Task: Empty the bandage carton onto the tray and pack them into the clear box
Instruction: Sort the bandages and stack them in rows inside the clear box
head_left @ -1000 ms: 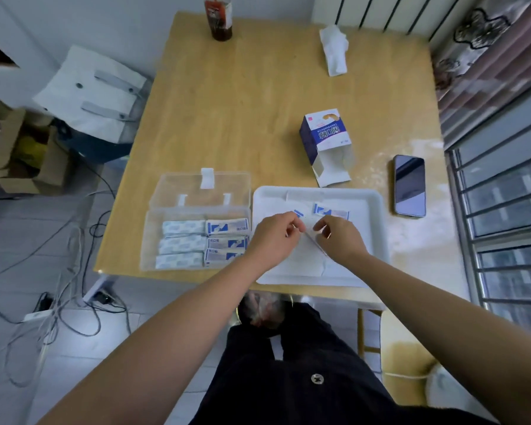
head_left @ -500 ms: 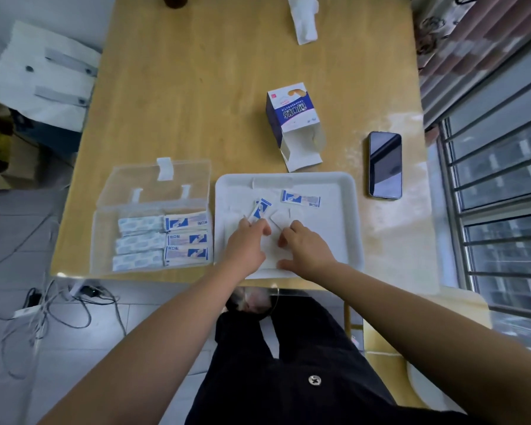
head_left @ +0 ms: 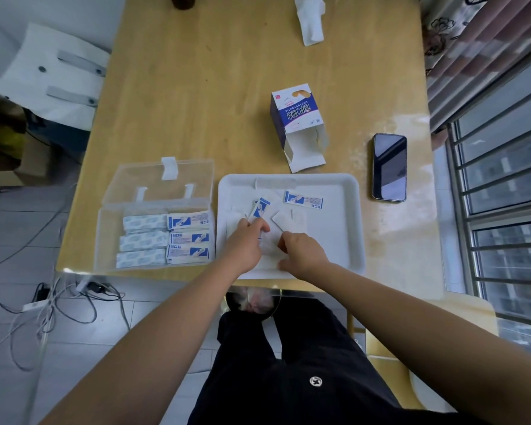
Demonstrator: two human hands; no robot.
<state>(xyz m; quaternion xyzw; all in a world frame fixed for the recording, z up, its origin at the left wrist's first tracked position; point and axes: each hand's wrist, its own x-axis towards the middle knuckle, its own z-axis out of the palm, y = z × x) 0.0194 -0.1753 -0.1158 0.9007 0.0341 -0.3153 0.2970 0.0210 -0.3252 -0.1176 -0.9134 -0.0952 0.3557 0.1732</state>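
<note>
A blue-printed bandage (head_left: 261, 207) lies slanted on the white tray (head_left: 354, 228), its near end caught between the narrowed fingers (head_left: 259, 224) of the person's left hand (head_left: 246, 243). White-side-up bandages (head_left: 281, 219) lie scattered just beyond and beneath both sets of fingers. The right hand (head_left: 301, 253), just beside the left, curls down over that white litter, and its knuckles hide whether it holds anything. A second blue bandage (head_left: 303, 200) lies flat farther out, beyond the right fingers and apart from them.

A second ago both hands met above the near part of the tray with a strip pinched between them. They have since parted and dropped into the loose pile. That suggests a fresh pick is under way.

Left of the left fingers, the clear box (head_left: 105, 240) stands open, lid (head_left: 160, 182) thrown back. It holds six stacks of packed bandages (head_left: 166, 237), which look unchanged. The carton (head_left: 295, 118) lies on its side well beyond the fingers, mouth toward the tray and apparently empty. Tipping out therefore looks done, with packing partly through and the tray's remainder still to go.

Beyond the tray's right rim a dark phone (head_left: 389, 167) rests on the desk (head_left: 212, 87), and a crumpled tissue (head_left: 310, 19) lies at its far edge.
</note>
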